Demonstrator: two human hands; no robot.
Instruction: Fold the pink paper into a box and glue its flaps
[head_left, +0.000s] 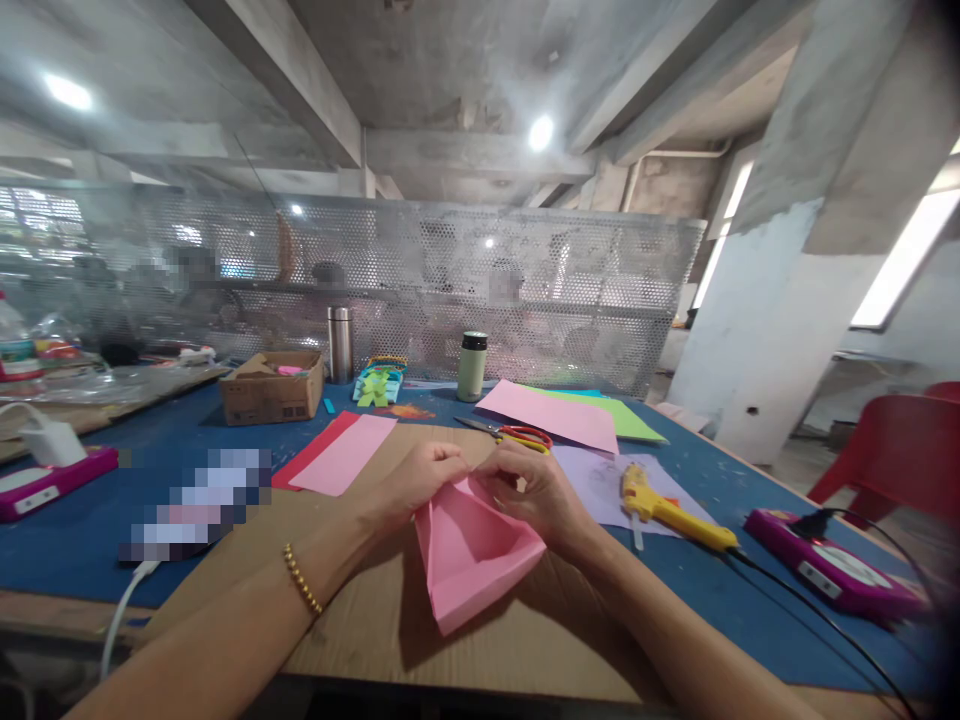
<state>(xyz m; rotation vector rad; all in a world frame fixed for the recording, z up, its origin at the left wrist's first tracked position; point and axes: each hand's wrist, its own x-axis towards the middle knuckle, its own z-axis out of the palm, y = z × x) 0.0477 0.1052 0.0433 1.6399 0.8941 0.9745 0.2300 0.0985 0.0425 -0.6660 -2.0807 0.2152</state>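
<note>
I have the folded paper [469, 525] over the middle of the cardboard [360, 645], tilted, its hollow facing me and one corner pointing down my way; I can't tell whether that corner touches the board. My left hand [426, 475] pinches its upper edge between thumb and fingers. My right hand [534, 492] is curled in a grip on the same edge, just beside the left, some fingertips hidden.

Scissors [501, 434] lie at the cardboard's far edge. A pink sheet [352, 455] rests on a red sheet [319, 450] at its far left corner. Right of the cardboard, the glue gun [679, 515] lies partly on a purple sheet [589, 485]. Beyond the cardboard stand a green bottle [472, 370] and, farther left, an open carton [274, 400].
</note>
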